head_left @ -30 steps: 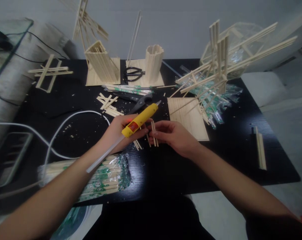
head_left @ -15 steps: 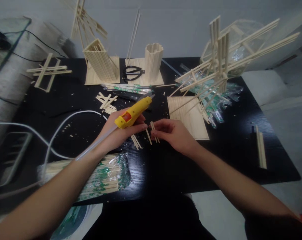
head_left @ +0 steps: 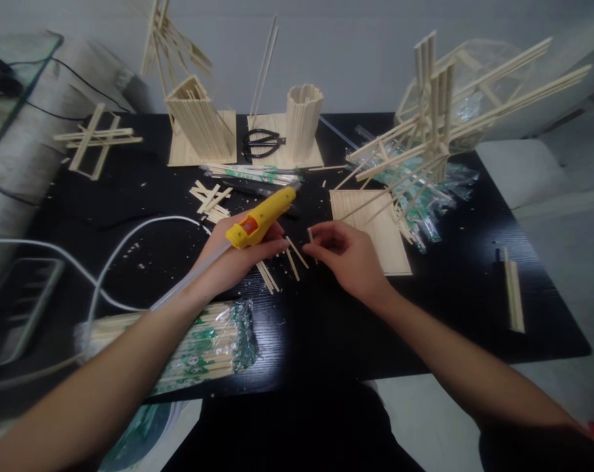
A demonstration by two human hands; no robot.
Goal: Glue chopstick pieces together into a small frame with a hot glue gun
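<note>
My left hand [head_left: 238,252] is closed around a yellow hot glue gun [head_left: 263,216], its nozzle pointing up and to the right. A clear glue stick [head_left: 191,278] trails from the gun's back end over my wrist. By my left thumb are thin wooden sticks [head_left: 297,253]; whether the thumb grips one I cannot tell. My right hand [head_left: 349,252] pinches a short wooden stick [head_left: 311,235] between thumb and fingertips, just right of those sticks. More cut sticks [head_left: 267,276] lie below my left hand. A flat wooden panel [head_left: 376,252] sits behind my right hand.
Stick-built towers on wooden bases [head_left: 203,124] [head_left: 303,124] stand at the back, with black scissors [head_left: 262,143] between them. A tall stick frame [head_left: 435,131] rises at right. Wrapped chopsticks [head_left: 203,344] and a looping white cable [head_left: 98,282] lie at left.
My right hand has moved slightly right, away from the left, with one stick in its pinch. Another stick now slants beside my left thumb. The glue gun has shifted slightly.
</note>
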